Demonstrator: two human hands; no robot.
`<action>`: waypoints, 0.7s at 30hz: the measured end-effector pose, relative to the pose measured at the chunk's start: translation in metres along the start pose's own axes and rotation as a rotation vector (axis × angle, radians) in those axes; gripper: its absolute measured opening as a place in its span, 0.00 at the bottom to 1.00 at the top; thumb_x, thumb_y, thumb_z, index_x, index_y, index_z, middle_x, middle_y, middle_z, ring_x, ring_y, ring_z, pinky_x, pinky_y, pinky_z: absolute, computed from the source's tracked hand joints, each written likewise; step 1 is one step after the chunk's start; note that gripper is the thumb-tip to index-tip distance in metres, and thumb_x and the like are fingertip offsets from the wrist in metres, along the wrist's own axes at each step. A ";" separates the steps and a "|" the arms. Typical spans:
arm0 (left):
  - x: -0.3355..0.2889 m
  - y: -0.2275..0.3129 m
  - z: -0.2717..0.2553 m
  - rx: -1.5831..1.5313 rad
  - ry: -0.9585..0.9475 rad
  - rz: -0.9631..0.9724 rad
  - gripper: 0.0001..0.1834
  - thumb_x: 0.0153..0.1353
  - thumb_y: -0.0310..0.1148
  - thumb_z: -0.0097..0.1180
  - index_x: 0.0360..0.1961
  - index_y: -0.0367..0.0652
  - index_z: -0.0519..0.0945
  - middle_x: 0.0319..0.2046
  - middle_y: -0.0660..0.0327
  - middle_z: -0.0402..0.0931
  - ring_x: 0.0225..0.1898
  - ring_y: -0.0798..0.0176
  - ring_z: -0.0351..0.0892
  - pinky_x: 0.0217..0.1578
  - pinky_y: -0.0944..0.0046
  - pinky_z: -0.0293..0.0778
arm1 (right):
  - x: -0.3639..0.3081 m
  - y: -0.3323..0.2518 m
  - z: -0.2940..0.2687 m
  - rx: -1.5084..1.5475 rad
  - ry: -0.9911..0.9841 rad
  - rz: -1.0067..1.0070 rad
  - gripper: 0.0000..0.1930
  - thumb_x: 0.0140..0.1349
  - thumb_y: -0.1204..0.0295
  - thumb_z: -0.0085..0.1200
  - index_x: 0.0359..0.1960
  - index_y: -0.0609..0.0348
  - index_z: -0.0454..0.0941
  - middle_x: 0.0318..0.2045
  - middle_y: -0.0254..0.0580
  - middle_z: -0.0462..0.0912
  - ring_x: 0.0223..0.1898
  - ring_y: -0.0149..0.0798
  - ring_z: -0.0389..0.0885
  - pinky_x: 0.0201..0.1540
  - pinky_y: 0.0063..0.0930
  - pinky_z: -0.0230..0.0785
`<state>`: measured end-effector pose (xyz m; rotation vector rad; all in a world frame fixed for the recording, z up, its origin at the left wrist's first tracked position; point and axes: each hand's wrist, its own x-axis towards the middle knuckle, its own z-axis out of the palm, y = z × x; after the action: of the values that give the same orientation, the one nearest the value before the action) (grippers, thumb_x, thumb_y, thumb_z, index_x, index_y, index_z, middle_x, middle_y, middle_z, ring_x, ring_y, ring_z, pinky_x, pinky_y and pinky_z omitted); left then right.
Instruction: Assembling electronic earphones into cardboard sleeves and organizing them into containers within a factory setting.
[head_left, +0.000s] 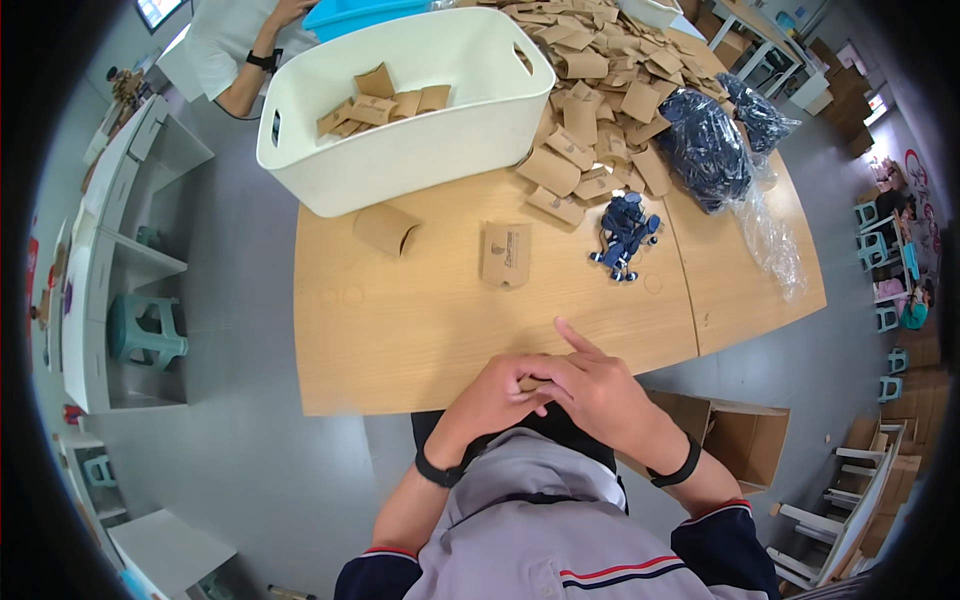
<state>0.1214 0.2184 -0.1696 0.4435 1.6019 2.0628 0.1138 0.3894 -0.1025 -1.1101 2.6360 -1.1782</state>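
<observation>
My left hand (492,398) and my right hand (604,392) meet at the table's near edge, fingers closed round a brown cardboard pillow box (531,383). Most of that box is hidden by the fingers; only a sliver shows. The right index finger sticks out, away from it. Ahead of the hands a closed pillow box (506,254) lies flat, dark print on its face. Farther left rests another brown box (386,230), its near end open. To the right is a small heap of dark blue cabled items (627,236), perhaps earphones.
A large white tub (410,150) holds several pillow boxes. Many flat brown boxes (620,75) are piled at the back right, beside plastic bags of dark blue items (704,150). Across the table is another person's arm (245,90). An open carton (745,445) stands on the floor at right.
</observation>
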 end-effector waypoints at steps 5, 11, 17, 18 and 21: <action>-0.005 -0.006 -0.004 0.016 0.028 -0.023 0.12 0.63 0.29 0.57 0.45 0.33 0.77 0.40 0.52 0.80 0.41 0.61 0.82 0.37 0.64 0.79 | 0.005 0.002 -0.015 0.109 -0.022 0.030 0.21 0.52 0.78 0.62 0.50 0.56 0.76 0.25 0.40 0.79 0.26 0.41 0.78 0.60 0.42 0.68; 0.006 0.037 0.019 -0.532 0.187 0.173 0.25 0.72 0.45 0.38 0.57 0.33 0.64 0.56 0.36 0.68 0.58 0.42 0.71 0.54 0.46 0.72 | -0.006 -0.015 -0.019 0.127 0.297 0.104 0.21 0.50 0.74 0.66 0.47 0.59 0.78 0.32 0.44 0.81 0.28 0.41 0.79 0.30 0.32 0.72; 0.016 0.090 0.042 -0.560 0.056 0.113 0.30 0.73 0.50 0.28 0.57 0.32 0.65 0.57 0.34 0.67 0.57 0.43 0.72 0.53 0.51 0.73 | -0.004 -0.022 -0.003 0.050 0.656 -0.226 0.16 0.51 0.76 0.68 0.43 0.59 0.81 0.28 0.50 0.83 0.23 0.43 0.80 0.26 0.27 0.72; 0.014 0.098 0.046 -0.341 0.131 0.173 0.29 0.74 0.49 0.29 0.58 0.32 0.64 0.56 0.36 0.69 0.54 0.45 0.74 0.51 0.53 0.73 | -0.003 -0.028 -0.008 0.039 0.700 -0.198 0.15 0.52 0.77 0.67 0.42 0.59 0.81 0.27 0.49 0.83 0.22 0.41 0.81 0.25 0.25 0.71; 0.010 0.100 0.070 0.112 0.448 0.399 0.27 0.73 0.46 0.35 0.57 0.31 0.65 0.49 0.40 0.75 0.48 0.52 0.78 0.48 0.58 0.75 | -0.004 -0.037 -0.008 0.166 0.757 -0.115 0.14 0.53 0.78 0.66 0.43 0.59 0.82 0.25 0.46 0.82 0.21 0.36 0.81 0.23 0.22 0.70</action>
<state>0.1323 0.2612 -0.0549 0.3807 2.0274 2.5116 0.1362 0.3807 -0.0736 -0.9195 2.8909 -2.1496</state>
